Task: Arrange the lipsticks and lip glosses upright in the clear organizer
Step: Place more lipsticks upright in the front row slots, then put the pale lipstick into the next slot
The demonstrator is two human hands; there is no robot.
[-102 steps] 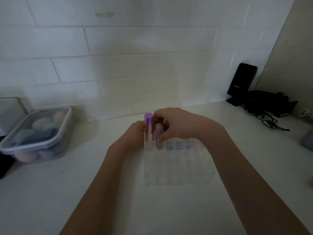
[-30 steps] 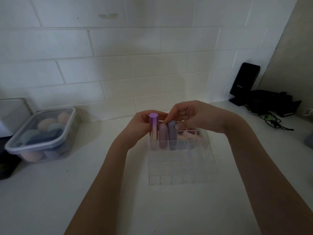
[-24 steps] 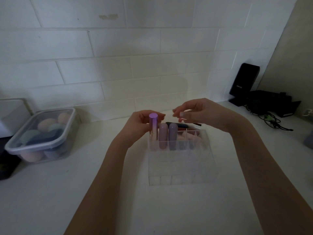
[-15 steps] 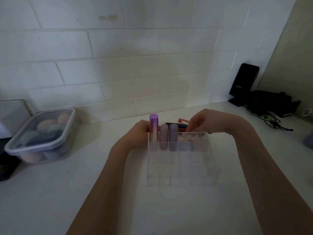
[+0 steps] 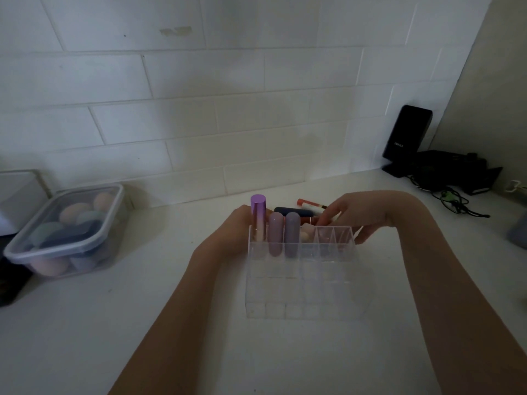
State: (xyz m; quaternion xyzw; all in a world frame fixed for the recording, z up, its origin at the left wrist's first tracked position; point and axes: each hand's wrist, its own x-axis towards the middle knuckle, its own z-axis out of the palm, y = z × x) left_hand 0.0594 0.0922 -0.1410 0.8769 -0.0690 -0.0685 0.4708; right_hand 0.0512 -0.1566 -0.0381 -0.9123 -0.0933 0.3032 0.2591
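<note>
Since half a second ago: right hand (image 5: 356,216) lowered behind the organizer's far right corner, fingers now loosely curled down among the loose tubes; whether they pinch one cannot be told.
Clear organizer (image 5: 302,283): gridded acrylic box on the white counter (image 5: 142,323), centre of view. Back row, from left: purple-capped lipstick (image 5: 258,216), lilac tube (image 5: 276,233), grey-lilac tube (image 5: 292,233), all upright in adjacent cells; other cells look empty.
Left hand (image 5: 236,232): cupped against the organizer's back left corner, fingers hidden behind the purple-capped lipstick.
Loose items behind organizer, lying flat: dark navy tube (image 5: 293,211), red-capped lip gloss (image 5: 309,203).
Lidded plastic tub of makeup sponges (image 5: 68,232): far left.
Black speaker (image 5: 406,139): right rear, by the tiled wall (image 5: 228,95).
</note>
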